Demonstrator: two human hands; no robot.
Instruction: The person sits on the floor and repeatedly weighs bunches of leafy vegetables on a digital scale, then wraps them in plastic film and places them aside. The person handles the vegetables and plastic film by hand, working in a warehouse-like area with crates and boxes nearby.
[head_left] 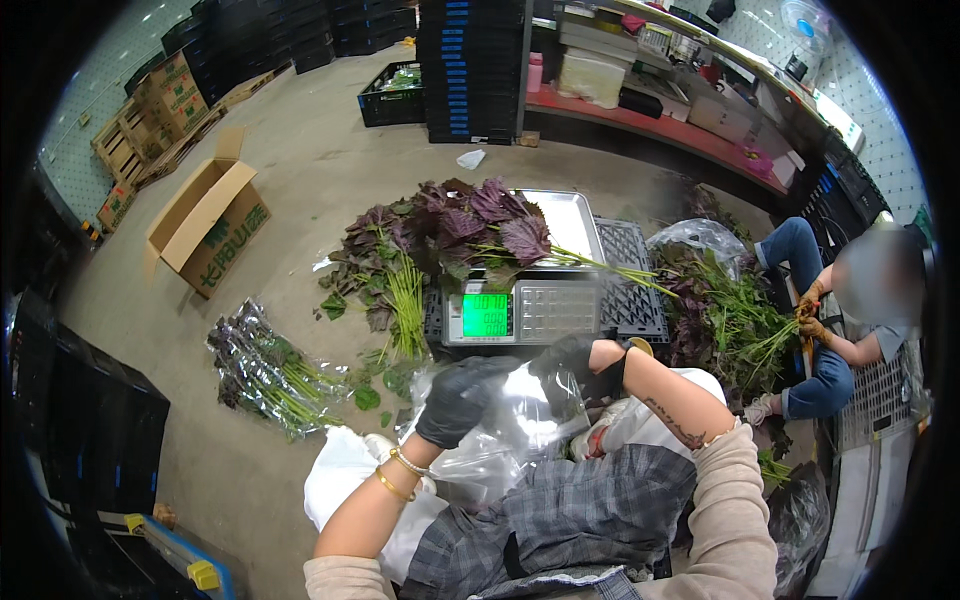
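Note:
A clear plastic bag [500, 430] hangs over my lap, with my black-gloved left hand [458, 398] closed on its left side. My right hand [568, 362], gloved in black as well, grips the bag's upper right part. Just beyond the hands stands a digital scale [560, 312] with a lit green display. On its metal tray [572, 222] lies a bunch of purple-leaved herbs [490, 222], stems pointing right. More leafy bunches [400, 295] with green stems lie against the scale's left side. Farther left, a bagged bunch [280, 370] rests on the floor.
An open cardboard box [208, 215] stands at the left. At the right, a seated co-worker's gloved hands [812, 312] hold stems above a herb pile [715, 310]. Stacked black crates [470, 75] and a red shelf [650, 132] stand behind; dark crates [85, 420] are near left.

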